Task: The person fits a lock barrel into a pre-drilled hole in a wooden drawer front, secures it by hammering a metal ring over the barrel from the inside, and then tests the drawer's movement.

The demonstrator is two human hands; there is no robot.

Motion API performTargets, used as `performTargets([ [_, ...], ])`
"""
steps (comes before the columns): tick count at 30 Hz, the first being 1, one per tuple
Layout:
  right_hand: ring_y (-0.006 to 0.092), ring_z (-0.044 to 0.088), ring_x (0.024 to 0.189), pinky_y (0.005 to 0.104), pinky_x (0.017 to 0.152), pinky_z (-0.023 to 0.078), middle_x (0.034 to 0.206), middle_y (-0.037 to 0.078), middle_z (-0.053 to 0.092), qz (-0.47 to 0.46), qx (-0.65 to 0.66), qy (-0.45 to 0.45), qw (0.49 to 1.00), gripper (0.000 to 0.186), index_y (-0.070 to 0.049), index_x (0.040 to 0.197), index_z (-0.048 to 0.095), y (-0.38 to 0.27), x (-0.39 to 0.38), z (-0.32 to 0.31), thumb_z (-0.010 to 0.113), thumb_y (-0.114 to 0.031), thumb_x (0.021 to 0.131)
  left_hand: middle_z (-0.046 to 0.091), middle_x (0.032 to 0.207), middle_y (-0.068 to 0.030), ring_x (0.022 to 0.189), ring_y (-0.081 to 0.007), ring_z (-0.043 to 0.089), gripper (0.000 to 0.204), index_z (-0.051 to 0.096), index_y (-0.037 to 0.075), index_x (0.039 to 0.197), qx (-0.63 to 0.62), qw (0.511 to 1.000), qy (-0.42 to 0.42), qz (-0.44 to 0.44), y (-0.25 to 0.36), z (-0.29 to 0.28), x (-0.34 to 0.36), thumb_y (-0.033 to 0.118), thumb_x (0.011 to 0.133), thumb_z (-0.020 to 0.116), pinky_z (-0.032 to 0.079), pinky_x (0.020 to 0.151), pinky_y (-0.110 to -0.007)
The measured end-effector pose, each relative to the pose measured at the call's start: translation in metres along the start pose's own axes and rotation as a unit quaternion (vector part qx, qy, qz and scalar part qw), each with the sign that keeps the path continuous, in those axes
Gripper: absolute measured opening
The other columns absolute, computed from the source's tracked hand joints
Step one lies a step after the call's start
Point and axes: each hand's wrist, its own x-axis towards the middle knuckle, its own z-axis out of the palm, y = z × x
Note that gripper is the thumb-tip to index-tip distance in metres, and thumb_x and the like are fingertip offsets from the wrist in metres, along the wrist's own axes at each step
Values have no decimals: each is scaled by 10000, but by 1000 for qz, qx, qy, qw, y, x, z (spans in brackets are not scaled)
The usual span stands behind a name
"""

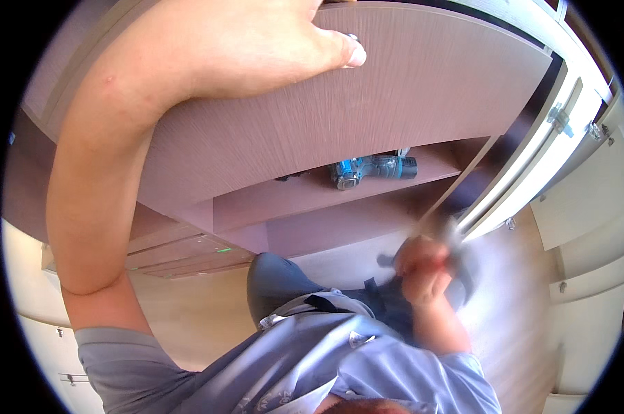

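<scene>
My left hand (284, 48) reaches up to the top of a pinkish wood-grain panel (395, 76). Its thumb lies stretched over the panel's face, with a small grey bit beside the tip. The other fingers are cut off at the picture's upper edge. Lower down on the right, my right hand (426, 269) is closed and smeared by motion. Dark, blurred shapes show around it, and what it grips cannot be made out. A blue and black cordless drill (374, 169) lies on the cabinet shelf (291, 200) beneath the panel.
A white door frame (532, 159) with metal hinges (560, 121) stands close on the right. Several white doors (588, 200) are further right. Wood-grain boards (188, 252) with a green mark are at the lower left. My bent knee (277, 279) is near the cabinet's bottom edge.
</scene>
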Motion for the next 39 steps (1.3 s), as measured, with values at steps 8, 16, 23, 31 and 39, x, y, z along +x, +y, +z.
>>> performTargets([
  [8, 196, 550, 663, 317, 598, 439, 774, 67, 563, -20, -2, -31, 999, 494, -56, 1084, 589, -28, 27, 7, 558, -546, 1028, 740, 1090, -204, 1025, -333, 703, 430, 689, -26, 1212, 9, 993, 67, 94, -19, 19, -2, 280, 912, 732, 541, 892, -392],
  [16, 331, 634, 629, 360, 569, 510, 812, 124, 635, -61, -274, -133, 950, 203, 14, 1118, 620, 8, 35, 3, 584, -113, 964, 750, 1076, -171, 1023, -268, 694, 375, 691, -19, 1207, -102, 987, 13, 121, -43, 14, 5, 256, 952, 690, 520, 920, -361],
  [23, 342, 653, 662, 364, 608, 521, 820, 139, 633, -53, -215, -86, 971, 190, 12, 1104, 631, 7, 76, 33, 611, -112, 961, 746, 967, -177, 909, -255, 698, 335, 711, -29, 1132, -68, 989, 42, 128, -35, 15, -1, 240, 939, 664, 526, 820, -356],
  [31, 332, 645, 652, 376, 598, 520, 805, 137, 625, -92, -255, -71, 960, 154, 8, 1054, 635, 7, 95, 40, 561, -108, 984, 737, 929, -199, 882, -283, 704, 317, 720, -34, 1083, -54, 993, 3, 106, -34, 7, 4, 240, 942, 646, 534, 786, -378],
  [39, 351, 699, 752, 370, 691, 549, 977, 166, 697, -123, -321, -78, 936, 265, -13, 1132, 674, 14, 98, 32, 573, -241, 1041, 742, 975, -218, 928, -324, 709, 318, 715, -48, 1101, -65, 988, 33, 137, -38, 15, -1, 219, 948, 634, 539, 835, -393],
])
